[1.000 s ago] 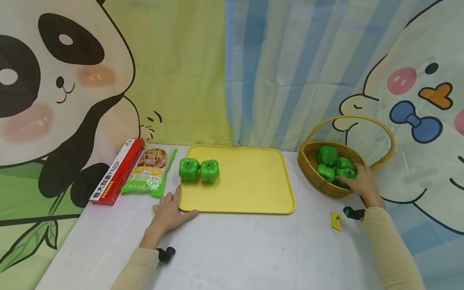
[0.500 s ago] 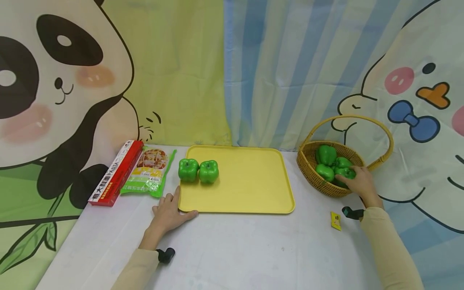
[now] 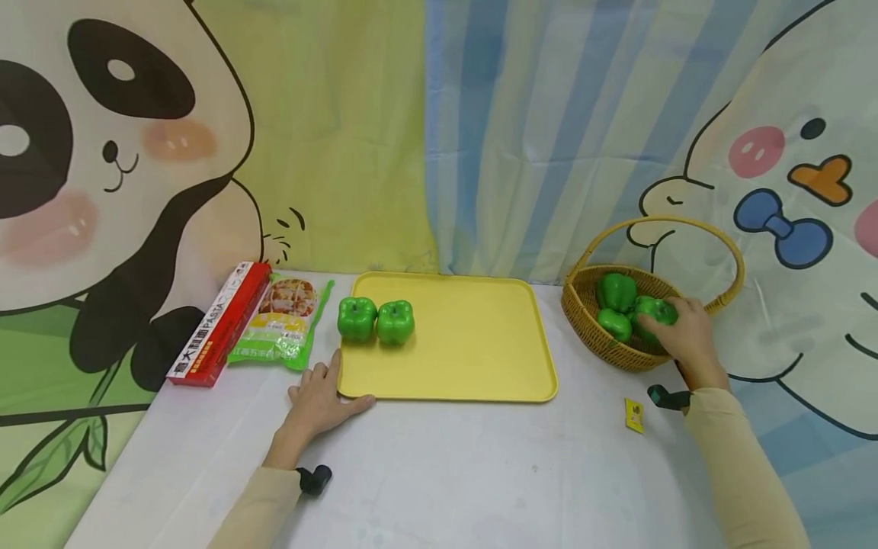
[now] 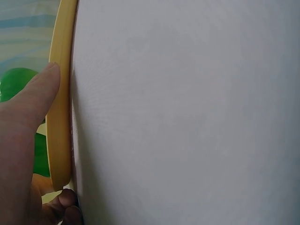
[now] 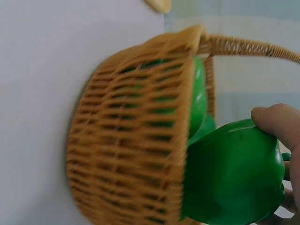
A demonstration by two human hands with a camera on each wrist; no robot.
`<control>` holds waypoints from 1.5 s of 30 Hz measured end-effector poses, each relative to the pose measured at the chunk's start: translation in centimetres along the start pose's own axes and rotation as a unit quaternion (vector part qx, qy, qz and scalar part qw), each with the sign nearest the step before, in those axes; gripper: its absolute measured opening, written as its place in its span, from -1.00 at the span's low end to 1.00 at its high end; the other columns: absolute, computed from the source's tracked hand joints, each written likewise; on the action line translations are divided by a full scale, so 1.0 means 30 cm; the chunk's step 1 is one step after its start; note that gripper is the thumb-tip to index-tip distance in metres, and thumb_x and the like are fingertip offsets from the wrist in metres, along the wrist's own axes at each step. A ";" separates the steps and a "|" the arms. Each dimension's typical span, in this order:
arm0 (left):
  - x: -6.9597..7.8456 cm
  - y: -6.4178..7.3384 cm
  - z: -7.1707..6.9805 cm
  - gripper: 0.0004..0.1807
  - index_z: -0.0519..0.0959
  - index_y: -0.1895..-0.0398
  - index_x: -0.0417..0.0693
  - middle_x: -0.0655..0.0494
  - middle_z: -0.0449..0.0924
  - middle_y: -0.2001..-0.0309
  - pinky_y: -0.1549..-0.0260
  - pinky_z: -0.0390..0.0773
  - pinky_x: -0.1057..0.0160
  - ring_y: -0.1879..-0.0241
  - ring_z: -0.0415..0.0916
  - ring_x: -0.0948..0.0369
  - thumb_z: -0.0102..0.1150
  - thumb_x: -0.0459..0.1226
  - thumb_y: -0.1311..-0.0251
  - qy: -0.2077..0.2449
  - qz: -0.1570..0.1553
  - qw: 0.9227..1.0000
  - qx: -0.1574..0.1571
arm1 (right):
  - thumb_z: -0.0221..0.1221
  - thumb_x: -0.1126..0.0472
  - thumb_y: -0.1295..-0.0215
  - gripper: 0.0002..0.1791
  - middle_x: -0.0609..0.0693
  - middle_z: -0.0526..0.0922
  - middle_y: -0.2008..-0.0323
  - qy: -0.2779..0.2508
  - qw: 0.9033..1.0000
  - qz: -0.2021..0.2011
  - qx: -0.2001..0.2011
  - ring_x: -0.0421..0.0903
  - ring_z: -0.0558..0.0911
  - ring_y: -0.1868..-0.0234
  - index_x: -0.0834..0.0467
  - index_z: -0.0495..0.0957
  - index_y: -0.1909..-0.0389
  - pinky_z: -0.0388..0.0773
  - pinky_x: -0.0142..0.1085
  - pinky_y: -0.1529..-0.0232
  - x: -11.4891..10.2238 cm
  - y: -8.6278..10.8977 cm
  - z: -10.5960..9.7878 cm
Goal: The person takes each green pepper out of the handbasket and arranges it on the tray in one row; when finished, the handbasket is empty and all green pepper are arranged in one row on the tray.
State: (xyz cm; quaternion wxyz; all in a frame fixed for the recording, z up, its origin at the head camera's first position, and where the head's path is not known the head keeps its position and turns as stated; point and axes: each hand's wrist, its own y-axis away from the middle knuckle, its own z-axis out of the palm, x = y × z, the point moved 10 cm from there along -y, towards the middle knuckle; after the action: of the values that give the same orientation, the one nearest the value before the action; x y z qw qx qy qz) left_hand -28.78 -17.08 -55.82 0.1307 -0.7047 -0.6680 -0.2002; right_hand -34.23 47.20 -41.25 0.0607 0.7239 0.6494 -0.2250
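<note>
My right hand (image 3: pixel 689 339) grips a green bell pepper (image 3: pixel 656 316) at the top of the wicker basket (image 3: pixel 604 347). In the right wrist view, the thumb lies across this bell pepper (image 5: pixel 234 173), which bulges above the basket rim. Other green bell peppers (image 3: pixel 616 291) sit deeper in the basket. My left hand (image 3: pixel 318 404) rests at the near left corner of the yellow tray (image 3: pixel 466 366), thumb along its front edge and index finger along its left side. Two green bell peppers (image 3: pixel 376 320) stand side by side at the tray's left.
Left of the tray lie a green food packet (image 3: pixel 281 320) and a red pasta box (image 3: pixel 219 328). A small yellow sachet (image 3: pixel 634 415) is on the white table (image 3: pixel 480 473) in front of the basket. The basket's tall handle (image 3: pixel 658 219) arches over it. A printed curtain (image 3: pixel 507 137) hangs behind.
The right hand has lifted the bell pepper it grips slightly up within the basket, where it now covers the one behind. The left hand and tray have stayed in place.
</note>
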 end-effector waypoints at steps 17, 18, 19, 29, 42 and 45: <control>0.008 0.001 -0.011 0.37 -0.10 -0.62 -0.19 -0.21 0.36 -0.01 0.20 0.18 -0.09 0.06 0.22 -0.06 0.29 0.43 0.04 0.005 0.000 1.000 0.002 | 0.17 -0.21 -0.37 -0.17 0.45 0.24 -0.31 -0.033 0.998 -0.046 0.029 0.42 0.29 -0.23 0.40 0.33 -0.33 0.39 0.25 0.05 -0.229 0.001 -0.039; 0.008 0.001 -0.012 0.37 -0.10 -0.62 -0.19 -0.21 0.36 -0.01 0.20 0.17 -0.08 0.06 0.21 -0.05 0.29 0.43 0.05 0.004 0.000 1.000 0.003 | 0.18 -0.20 -0.37 -0.18 0.45 0.25 -0.31 -0.039 0.997 -0.050 0.031 0.42 0.30 -0.22 0.41 0.33 -0.33 0.39 0.25 0.06 -0.242 0.001 -0.035; 0.008 0.000 -0.014 0.37 -0.10 -0.62 -0.18 -0.20 0.36 -0.01 0.21 0.17 -0.08 0.06 0.21 -0.05 0.29 0.43 0.05 0.003 0.000 1.000 0.004 | 0.18 -0.19 -0.37 -0.19 0.44 0.26 -0.30 -0.041 0.997 -0.055 0.034 0.41 0.31 -0.21 0.41 0.34 -0.33 0.40 0.26 0.06 -0.255 0.001 -0.029; 0.006 0.003 -0.007 0.38 -0.10 -0.61 -0.20 -0.23 0.37 -0.04 0.20 0.19 -0.10 0.05 0.23 -0.06 0.28 0.44 0.05 0.003 0.002 1.000 0.002 | 0.24 -0.13 -0.34 -0.26 0.35 0.31 -0.28 -0.078 0.992 -0.091 0.037 0.36 0.38 -0.20 0.33 0.40 -0.32 0.44 0.28 -0.03 -0.398 0.014 0.078; 0.002 0.000 -0.007 0.38 -0.10 -0.62 -0.18 -0.21 0.37 -0.04 0.21 0.18 -0.06 0.04 0.23 -0.05 0.26 0.46 0.05 -0.002 0.001 1.000 0.004 | 0.34 0.01 -0.28 -0.33 0.31 0.40 -0.22 -0.136 0.980 -0.145 0.007 0.31 0.48 -0.16 0.32 0.47 -0.28 0.50 0.23 -0.07 -0.572 0.025 0.245; 0.003 0.003 -0.009 0.38 -0.10 -0.62 -0.18 -0.20 0.36 -0.03 0.22 0.16 -0.04 0.05 0.22 -0.04 0.26 0.46 0.06 -0.001 0.001 1.000 0.004 | 0.34 -0.01 -0.28 -0.34 0.27 0.42 -0.22 -0.137 0.979 -0.152 -0.008 0.28 0.51 -0.13 0.29 0.48 -0.28 0.57 0.19 0.00 -0.599 0.027 0.289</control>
State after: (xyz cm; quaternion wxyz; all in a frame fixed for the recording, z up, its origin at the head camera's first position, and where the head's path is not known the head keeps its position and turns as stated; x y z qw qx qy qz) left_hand -28.73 -17.12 -55.53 0.1331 -0.7051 -0.6683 -0.1961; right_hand -36.58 27.38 -41.86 0.1197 0.5789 0.7387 -0.3237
